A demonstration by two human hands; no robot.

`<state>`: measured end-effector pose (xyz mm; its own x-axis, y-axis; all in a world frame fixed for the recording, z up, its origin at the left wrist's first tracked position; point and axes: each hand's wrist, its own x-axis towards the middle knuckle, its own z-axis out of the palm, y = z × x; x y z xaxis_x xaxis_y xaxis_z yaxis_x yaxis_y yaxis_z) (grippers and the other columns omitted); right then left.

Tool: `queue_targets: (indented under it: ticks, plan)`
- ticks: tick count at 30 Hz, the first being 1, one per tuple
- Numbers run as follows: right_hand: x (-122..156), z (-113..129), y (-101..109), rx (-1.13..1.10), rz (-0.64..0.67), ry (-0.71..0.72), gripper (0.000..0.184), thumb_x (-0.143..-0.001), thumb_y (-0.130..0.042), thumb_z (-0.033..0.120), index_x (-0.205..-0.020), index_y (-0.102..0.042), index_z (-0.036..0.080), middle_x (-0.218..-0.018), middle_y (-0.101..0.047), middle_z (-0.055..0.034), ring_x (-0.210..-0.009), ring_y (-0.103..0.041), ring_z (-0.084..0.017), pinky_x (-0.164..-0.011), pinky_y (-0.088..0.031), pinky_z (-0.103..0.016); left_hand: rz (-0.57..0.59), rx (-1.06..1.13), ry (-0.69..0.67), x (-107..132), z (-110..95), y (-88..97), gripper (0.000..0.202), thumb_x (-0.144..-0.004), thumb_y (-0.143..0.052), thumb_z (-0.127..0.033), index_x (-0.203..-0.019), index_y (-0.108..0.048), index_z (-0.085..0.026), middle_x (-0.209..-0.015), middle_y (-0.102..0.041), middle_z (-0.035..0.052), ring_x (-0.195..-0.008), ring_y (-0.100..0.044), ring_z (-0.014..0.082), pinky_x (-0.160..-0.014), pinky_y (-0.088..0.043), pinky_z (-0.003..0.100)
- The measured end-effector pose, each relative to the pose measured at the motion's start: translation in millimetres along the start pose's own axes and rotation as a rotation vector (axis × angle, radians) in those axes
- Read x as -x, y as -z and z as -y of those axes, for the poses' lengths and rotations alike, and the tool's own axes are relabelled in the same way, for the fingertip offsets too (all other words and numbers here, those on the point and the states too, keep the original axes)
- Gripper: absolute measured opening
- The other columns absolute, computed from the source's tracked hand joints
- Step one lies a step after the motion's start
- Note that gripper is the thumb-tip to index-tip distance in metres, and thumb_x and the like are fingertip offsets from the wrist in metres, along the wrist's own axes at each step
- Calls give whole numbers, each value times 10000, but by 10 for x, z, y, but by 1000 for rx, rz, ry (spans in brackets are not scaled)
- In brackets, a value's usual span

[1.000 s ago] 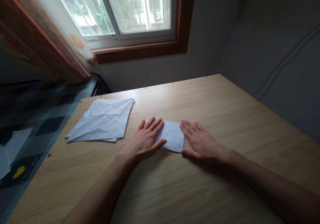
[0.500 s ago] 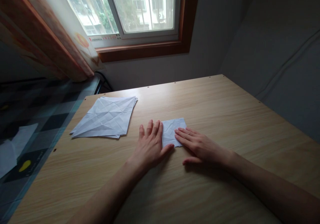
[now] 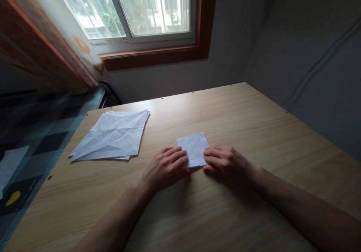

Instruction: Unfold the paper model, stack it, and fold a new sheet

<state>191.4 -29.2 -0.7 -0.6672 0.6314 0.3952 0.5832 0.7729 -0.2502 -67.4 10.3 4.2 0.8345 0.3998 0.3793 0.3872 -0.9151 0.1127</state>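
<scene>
A small folded white paper (image 3: pixel 193 147) lies flat on the wooden table (image 3: pixel 254 120), creased and roughly square. My left hand (image 3: pixel 166 166) rests at its near left corner, fingers curled together with the tips on the paper's edge. From the other side my right hand (image 3: pixel 225 162) meets the near right corner, its fingers likewise bent and closed against the paper. Both forearms stretch across the table toward me.
A stack of creased white sheets (image 3: pixel 113 136) sits at the table's far left. Left of the table is a dark checked surface (image 3: pixel 42 139) with a yellow patch (image 3: pixel 12 198). A curtain (image 3: pixel 56 45) and a window (image 3: pixel 141 11) are behind; grey walls close the right.
Both hands went from lying flat with fingers stretched over the paper to curled at its near corners. They drew back toward me, uncovering most of the paper.
</scene>
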Motion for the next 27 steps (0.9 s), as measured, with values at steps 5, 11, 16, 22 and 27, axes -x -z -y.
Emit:
queue_targets:
  ticks: [5,11,16,22,27]
  plan:
    - [3,2,-30,1,4,-33,311,-959,-488,386,-791,-643,174,-907,-689,-113,-857,-652,-215,-758,-543,-343,-70,25,6,-26,-3,17,133,-904,-538,-274,-919,-651,-206,-1017,-748,53,-1004,-695,201,-817,-527,314]
    - [1,15,-74,5,-30,-84,315,-974,-463,318,-730,-612,183,-839,-666,-89,-813,-627,-192,-738,-509,-310,-53,103,55,-29,20,4,139,-886,-520,-224,-912,-656,-210,-1025,-746,50,-1024,-680,190,-833,-511,309]
    - [1,3,-74,41,-47,-33,361,-946,-510,461,-746,-589,172,-820,-647,-92,-769,-600,-192,-682,-475,-294,-114,169,147,-63,18,-21,143,-922,-514,-214,-839,-628,-193,-918,-742,43,-872,-677,161,-808,-511,302]
    - [-31,24,-119,170,-95,-24,322,-977,-445,255,-693,-569,167,-715,-612,-56,-673,-534,-175,-637,-401,-289,-161,271,248,-69,25,-8,161,-942,-491,-258,-863,-610,-183,-840,-705,57,-793,-647,169,-746,-510,308]
    - [-56,67,-107,220,-82,-94,287,-952,-464,190,-686,-569,169,-734,-612,-58,-691,-513,-181,-652,-376,-295,-71,255,179,-74,47,3,259,-846,-644,-440,-905,-636,-188,-925,-715,74,-878,-635,211,-804,-501,353]
